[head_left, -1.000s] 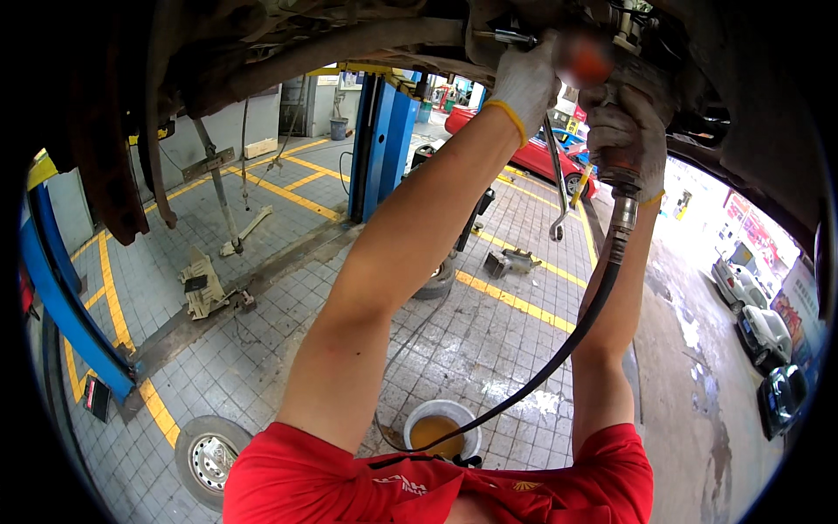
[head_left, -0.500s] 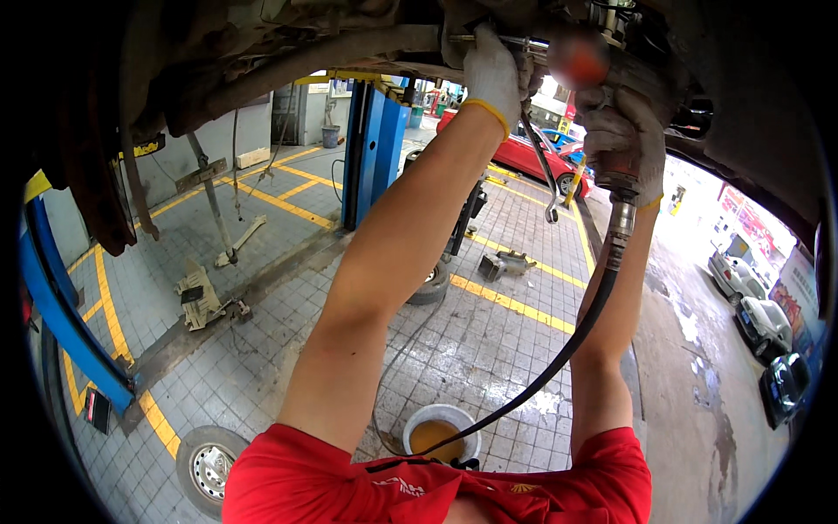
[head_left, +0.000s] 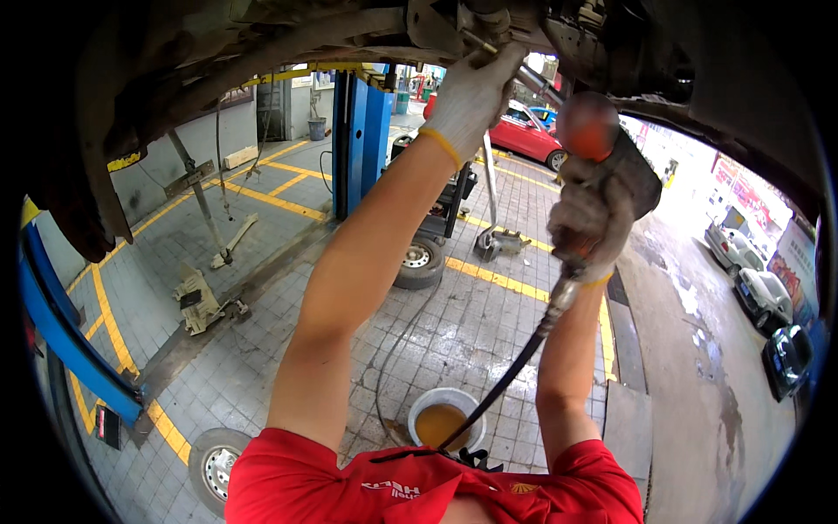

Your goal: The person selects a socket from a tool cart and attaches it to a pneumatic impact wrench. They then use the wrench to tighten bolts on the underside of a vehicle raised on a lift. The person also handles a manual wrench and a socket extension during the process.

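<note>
Overhead is a car's dark, dirty underside point(head_left: 349, 26). My left hand point(head_left: 476, 96), in a white glove with a yellow cuff, grips a thin metal extension bar point(head_left: 532, 80) up among the suspension parts. My right hand point(head_left: 587, 210), also gloved, is wrapped round an impact wrench point(head_left: 637, 175) with a blurred orange-red end at the bar's right end; whether they join is unclear. A black air hose point(head_left: 524, 358) runs down from the tool. A long metal handle point(head_left: 489, 188) hangs behind my hands.
Blue lift posts point(head_left: 374, 140) stand at left and middle. On the tiled floor are a bowl of brown liquid point(head_left: 441, 424), a tire point(head_left: 212, 472), another wheel point(head_left: 417, 262) and metal parts point(head_left: 199, 297). A red car point(head_left: 524, 135) is behind; several parked cars point(head_left: 764, 297) line the right.
The impact wrench and my right hand have moved down and slightly left. My left hand has shifted left and a little down, and more of the bar shows.
</note>
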Motion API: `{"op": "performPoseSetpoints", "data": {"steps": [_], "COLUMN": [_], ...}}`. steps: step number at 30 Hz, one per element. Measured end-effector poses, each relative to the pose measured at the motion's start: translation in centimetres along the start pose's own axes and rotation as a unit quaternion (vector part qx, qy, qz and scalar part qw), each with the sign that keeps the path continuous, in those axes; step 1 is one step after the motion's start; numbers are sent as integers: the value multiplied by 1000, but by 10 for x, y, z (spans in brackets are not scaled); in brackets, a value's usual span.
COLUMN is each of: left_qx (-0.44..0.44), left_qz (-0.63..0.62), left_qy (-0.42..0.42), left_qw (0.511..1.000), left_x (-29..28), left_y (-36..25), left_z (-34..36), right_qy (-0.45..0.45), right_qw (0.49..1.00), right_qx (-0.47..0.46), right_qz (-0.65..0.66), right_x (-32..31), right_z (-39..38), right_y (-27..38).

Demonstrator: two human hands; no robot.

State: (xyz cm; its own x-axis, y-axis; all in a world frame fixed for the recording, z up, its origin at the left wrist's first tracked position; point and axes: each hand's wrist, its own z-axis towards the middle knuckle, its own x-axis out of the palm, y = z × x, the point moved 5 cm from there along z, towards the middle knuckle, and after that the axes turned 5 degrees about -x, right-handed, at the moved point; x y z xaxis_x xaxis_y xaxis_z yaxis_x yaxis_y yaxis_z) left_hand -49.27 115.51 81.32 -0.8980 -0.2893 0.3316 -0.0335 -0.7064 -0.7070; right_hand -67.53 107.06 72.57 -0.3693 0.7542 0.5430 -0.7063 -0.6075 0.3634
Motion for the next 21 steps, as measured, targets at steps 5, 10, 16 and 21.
{"op": "performPoseSetpoints", "data": {"steps": [5, 10, 16, 21], "left_qx": [-50, -68, -76, -67], "left_qz": [8, 62, 70, 63], "left_qy": [10, -32, -44, -42], "left_qw": [999, 995, 994, 995], "left_x": [-39, -73, -102, -110], "left_y": [17, 15, 7, 6], "left_z": [-39, -73, -113, -154], "right_qy": [12, -5, -67, -63], "right_qw": [988, 977, 965, 974], "right_qx": [-16, -30, -52, -57], "right_qz": [153, 210, 250, 208], "right_x": [-14, -25, -20, -12], "right_z": [-51, -80, -112, -152], "right_y": [-76, -130, -181, -205]}}
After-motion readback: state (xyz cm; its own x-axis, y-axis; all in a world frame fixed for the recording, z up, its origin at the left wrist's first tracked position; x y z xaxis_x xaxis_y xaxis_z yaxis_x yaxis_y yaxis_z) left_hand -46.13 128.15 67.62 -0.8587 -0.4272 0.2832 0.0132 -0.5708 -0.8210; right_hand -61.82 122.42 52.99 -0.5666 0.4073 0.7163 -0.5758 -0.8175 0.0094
